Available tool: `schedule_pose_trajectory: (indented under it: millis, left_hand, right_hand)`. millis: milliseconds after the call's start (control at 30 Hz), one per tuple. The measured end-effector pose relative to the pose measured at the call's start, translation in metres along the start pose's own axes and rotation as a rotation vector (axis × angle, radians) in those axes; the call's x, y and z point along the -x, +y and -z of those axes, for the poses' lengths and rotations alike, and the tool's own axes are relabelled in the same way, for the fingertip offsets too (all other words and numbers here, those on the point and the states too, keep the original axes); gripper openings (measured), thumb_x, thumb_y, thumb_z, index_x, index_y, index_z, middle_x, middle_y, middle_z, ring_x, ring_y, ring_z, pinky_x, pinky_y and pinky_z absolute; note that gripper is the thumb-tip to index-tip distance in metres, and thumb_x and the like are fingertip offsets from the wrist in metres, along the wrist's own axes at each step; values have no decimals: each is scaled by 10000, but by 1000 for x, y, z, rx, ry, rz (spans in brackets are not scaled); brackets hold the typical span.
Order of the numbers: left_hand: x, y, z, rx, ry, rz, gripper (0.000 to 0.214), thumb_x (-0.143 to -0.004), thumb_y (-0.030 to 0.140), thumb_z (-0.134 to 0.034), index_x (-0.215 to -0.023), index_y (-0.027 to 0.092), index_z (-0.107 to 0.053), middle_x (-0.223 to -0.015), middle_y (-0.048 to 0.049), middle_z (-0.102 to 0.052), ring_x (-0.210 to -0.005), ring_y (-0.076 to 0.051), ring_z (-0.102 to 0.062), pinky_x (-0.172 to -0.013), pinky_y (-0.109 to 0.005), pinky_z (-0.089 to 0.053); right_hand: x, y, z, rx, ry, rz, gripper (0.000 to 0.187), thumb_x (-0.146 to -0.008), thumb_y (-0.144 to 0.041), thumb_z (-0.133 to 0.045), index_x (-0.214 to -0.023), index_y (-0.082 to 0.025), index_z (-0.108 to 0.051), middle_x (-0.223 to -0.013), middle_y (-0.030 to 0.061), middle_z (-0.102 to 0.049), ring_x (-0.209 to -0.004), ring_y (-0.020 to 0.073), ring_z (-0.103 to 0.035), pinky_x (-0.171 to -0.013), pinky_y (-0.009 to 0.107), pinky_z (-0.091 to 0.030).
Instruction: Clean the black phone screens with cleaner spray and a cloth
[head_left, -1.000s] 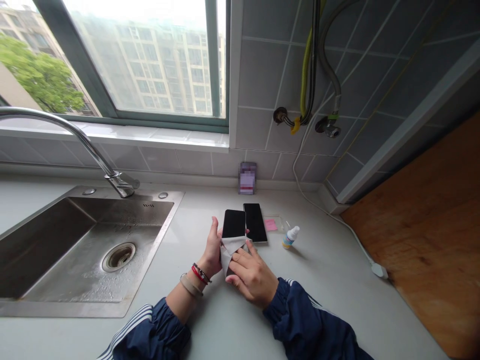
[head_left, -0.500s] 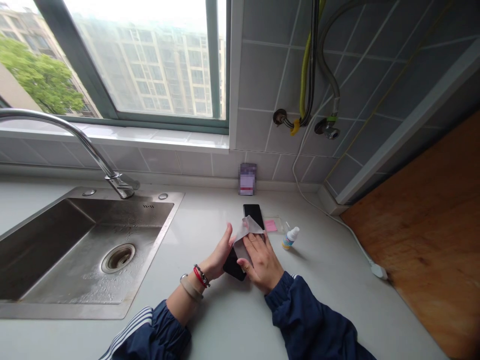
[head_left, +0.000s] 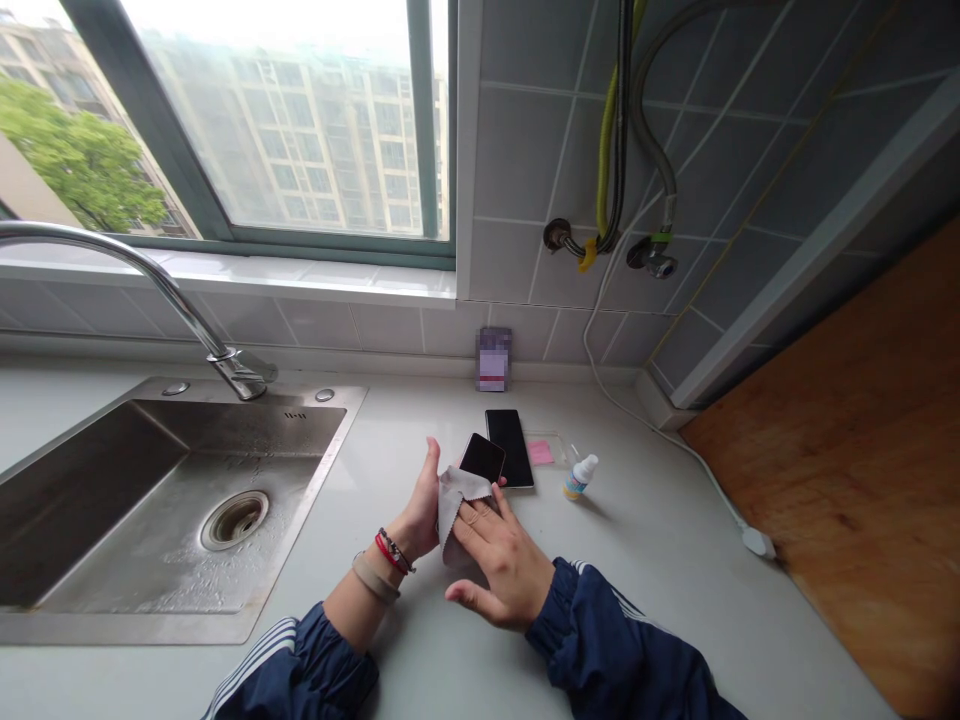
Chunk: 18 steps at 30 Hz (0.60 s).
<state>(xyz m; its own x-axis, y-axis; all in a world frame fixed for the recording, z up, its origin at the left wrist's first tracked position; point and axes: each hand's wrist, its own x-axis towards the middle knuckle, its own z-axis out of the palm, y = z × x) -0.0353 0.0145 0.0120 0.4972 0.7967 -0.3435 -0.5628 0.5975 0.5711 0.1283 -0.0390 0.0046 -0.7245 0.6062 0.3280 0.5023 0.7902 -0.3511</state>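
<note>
Long fingers of the right hand (head_left: 506, 565) are lying extended and nearly flat, with the thumb spreading wide; they are pressing a gray serrated-edge wiping cloth (head_left: 454, 488) rather than clenching it. The left hand (head_left: 420, 512) is cradling a black smartphone (head_left: 482, 457) from its side and underneath, its thumb standing clear and a fingertip peeking past the far edge; how tightly it is closing underneath, the view is not showing.

Good wiping, by the look of it, is depending on light, even pressure from those flat fingers, with the cloth staying smooth between skin and glass and reaching the corners. The supporting palm should be bracing the back without bare fingertips straying onto the screen.

The smartphone is sitting between the two hands above the countertop (head_left: 405, 640), its upper end angling rightward. Its exposed glass is looking dark and glossy, with rounded corners and a thin pale rim; the cloth is covering the lower part, and any smudges are too small to tell. Just beyond, a second black phone (head_left: 510, 445) is lying near a white-capped bottle (head_left: 580, 478).
</note>
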Motion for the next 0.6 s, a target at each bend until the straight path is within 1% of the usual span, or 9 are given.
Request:
schedule_pose_trajectory:
  millis: [100, 200, 267, 333, 400, 467, 533, 600]
  left_hand:
    - [0, 4, 1, 15, -9, -14, 986, -872, 858, -284, -1348, 63, -622, -1076, -213, -764, -825, -281, -746, -812, -365, -562]
    - [0, 5, 4, 15, -34, -9, 990, -874, 854, -286, -1357, 53, -610, -1113, -225, -753, -828, -292, -744, -804, -375, -560]
    - [0, 4, 4, 1, -49, 17, 990, -879, 846, -298, -1372, 39, -593, -1119, -235, -749, -885, -310, -745, -841, -383, -552]
    - [0, 1, 2, -35, -78, 44, 962, -896, 823, -313, -1406, 48, -565, -1108, -227, -753, -935, -317, -743, -870, -384, -545]
    - [0, -3, -1, -106, -122, 77, 922, -908, 807, -321, -1467, 102, -518, -1110, -200, -757, -926, -314, -745, -840, -389, -552]
    - [1, -7, -5, -189, -144, 104, 894, -908, 806, -324, -1513, 164, -474, -1119, -176, -758, -881, -311, -748, -770, -388, -559]
    - [1, -9, -6, -227, -142, 103, 874, -915, 796, -331, -1520, 179, -468, -1137, -168, -756, -896, -311, -746, -761, -382, -556]
    - [0, -9, -6, -195, -108, 69, 867, -927, 776, -348, -1475, 126, -522, -1126, -180, -758, -954, -312, -740, -824, -376, -550]
  right_hand:
    - [0, -2, 3, -13, -21, 61, 823, -987, -690, -434, -1571, -115, -355, -1600, 177, -409, -1534, 319, -282, -1273, 574, -30]
    - [0, 0, 4, -2, -36, 74, 806, -999, -673, -431, -1596, -143, -315, -1608, 161, -402, -1527, 308, -305, -1274, 575, -56]
    - [1, 6, 2, 21, -19, 41, 770, -1024, -648, -388, -1616, -169, -273, -1621, 149, -379, -1523, 301, -318, -1271, 585, -80]
    - [2, 18, -1, 61, 31, -28, 751, -1043, -630, -322, -1629, -168, -233, -1637, 157, -342, -1521, 311, -321, -1260, 610, -129]
    - [5, 31, -5, 120, 96, -118, 760, -1052, -614, -286, -1634, -133, -202, -1634, 190, -329, -1517, 343, -322, -1232, 658, -179]
    - [7, 42, -9, 170, 149, -185, 750, -1061, -583, -288, -1635, -113, -180, -1627, 206, -337, -1512, 360, -327, -1210, 690, -211]
    - [8, 44, -12, 190, 171, -202, 771, -1056, -576, -320, -1636, -95, -158, -1633, 215, -317, -1522, 371, -300, -1201, 692, -235]
    - [7, 37, -14, 177, 149, -157, 829, -1033, -607, -372, -1634, -79, -152, -1646, 216, -283, -1538, 384, -248, -1203, 690, -236]
